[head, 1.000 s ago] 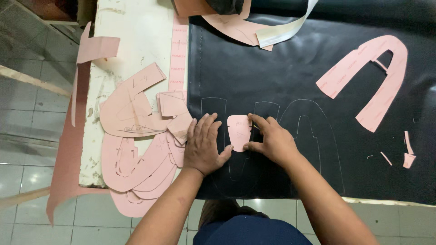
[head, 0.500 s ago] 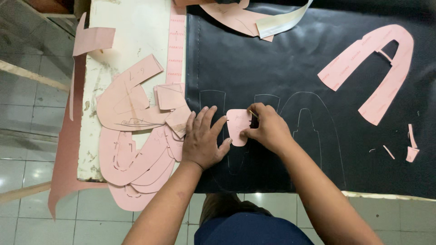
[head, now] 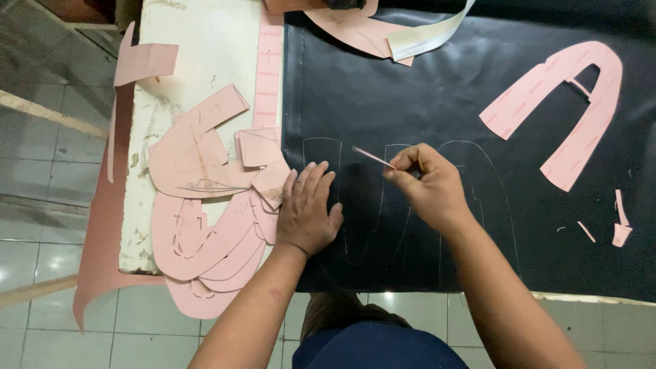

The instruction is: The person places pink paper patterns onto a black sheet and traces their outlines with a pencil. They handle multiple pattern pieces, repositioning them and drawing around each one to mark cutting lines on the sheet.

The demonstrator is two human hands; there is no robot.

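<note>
A black sheet of leather-like material (head: 424, 102) covers the table, with pale traced outlines (head: 471, 198) drawn on it. My left hand (head: 307, 212) lies flat on the sheet's left edge, fingers spread, beside a pile of pink paper patterns (head: 205, 198). My right hand (head: 427, 184) pinches a small pink paper pattern piece (head: 372, 157), lifted off the sheet and seen edge-on as a thin strip above the traced outlines.
A large pink U-shaped pattern (head: 567, 102) lies at the right of the sheet, with small pink scraps (head: 620, 229) below it. More pink pieces and a cream strip (head: 424, 34) sit at the top. A worn white tabletop (head: 205, 55) shows at left; tiled floor lies below.
The small pink piece lay flat on the black sheet under both hands; now my right hand has lifted it up on edge, and my left hand rests flat on the sheet.
</note>
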